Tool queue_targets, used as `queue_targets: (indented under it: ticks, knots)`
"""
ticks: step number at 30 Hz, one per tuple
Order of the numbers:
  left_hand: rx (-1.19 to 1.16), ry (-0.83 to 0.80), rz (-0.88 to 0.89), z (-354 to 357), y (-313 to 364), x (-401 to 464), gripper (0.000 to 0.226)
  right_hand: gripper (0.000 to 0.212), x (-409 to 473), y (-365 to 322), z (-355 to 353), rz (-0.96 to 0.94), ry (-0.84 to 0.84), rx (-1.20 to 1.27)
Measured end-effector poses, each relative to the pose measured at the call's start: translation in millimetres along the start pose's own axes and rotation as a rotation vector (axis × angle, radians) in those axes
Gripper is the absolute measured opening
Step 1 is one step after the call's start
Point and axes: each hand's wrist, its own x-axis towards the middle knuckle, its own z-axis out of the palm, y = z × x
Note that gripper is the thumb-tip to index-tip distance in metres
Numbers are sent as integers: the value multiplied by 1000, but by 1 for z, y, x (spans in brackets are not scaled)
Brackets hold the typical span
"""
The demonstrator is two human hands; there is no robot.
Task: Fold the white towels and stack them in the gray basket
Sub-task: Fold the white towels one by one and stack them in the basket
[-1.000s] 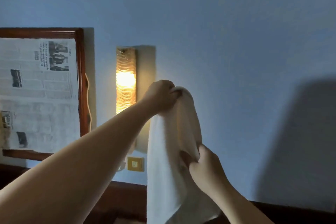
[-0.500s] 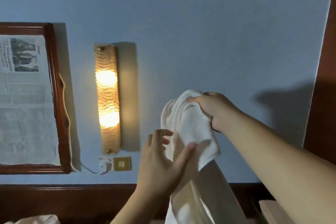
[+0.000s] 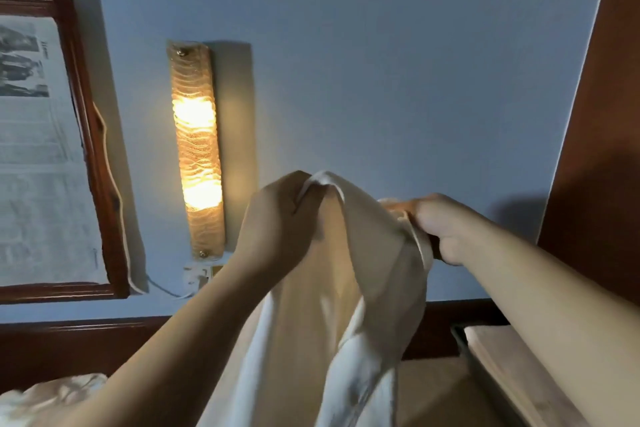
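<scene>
A white towel [image 3: 349, 288] hangs in the air in front of the blue wall, held up by both hands. My left hand [image 3: 277, 222] grips its top edge at the highest point. My right hand [image 3: 440, 229] clutches another part of the top edge a little lower and to the right. The cloth drops in loose folds out of the bottom of the view. More white cloth [image 3: 52, 395] lies crumpled at the lower left. A gray basket rim [image 3: 512, 371] shows at the lower right, partly behind my right forearm.
A lit wall lamp [image 3: 197, 152] hangs just left of my hands, with a switch plate and cord below it. A wood-framed newspaper print [image 3: 41, 149] is on the far left. A dark wooden headboard [image 3: 83, 343] runs along the bottom; a brown wooden panel [image 3: 602, 114] stands right.
My left hand has closed on the towel's top edge, where it was open against the cloth. My right hand has slid right along the edge, spreading the top. The view has tilted down slightly.
</scene>
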Motion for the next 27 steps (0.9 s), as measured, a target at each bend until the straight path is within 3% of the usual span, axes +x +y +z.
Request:
queue_targets:
  ticks: [2,4,7,9,12,14,17,22,25,27]
  knots:
    - [3,-9,11,-7,17,14,47,30,-11,1,1,6,-15,-72]
    - [-3,-11,-7,-13,31,28,49,61,-24,-4,-5,-15,-49,-20]
    - [-36,-47,-58,-15,45,42,48,75,-54,-13,-10,-258,-133,27]
    - [-10,-88,-74,-12,56,43,40,72,-78,-10,-4,-412,-183,-126]
    - [103,-132,-52,-8,76,39,28,55,-89,4,3,-478,-19,-367]
    - [170,-136,-45,-6,89,36,25,43,-93,12,2,-502,117,-372]
    - [258,-141,-25,-2,104,25,26,49,-99,20,1,-544,154,-379]
    - [367,-118,0,-3,114,4,21,13,-100,34,-8,-581,276,-526]
    - [399,-85,-2,-14,118,-2,22,20,-97,48,-12,-605,278,-712]
    - [446,-48,8,-24,118,-2,22,30,-95,59,-13,-508,185,-796]
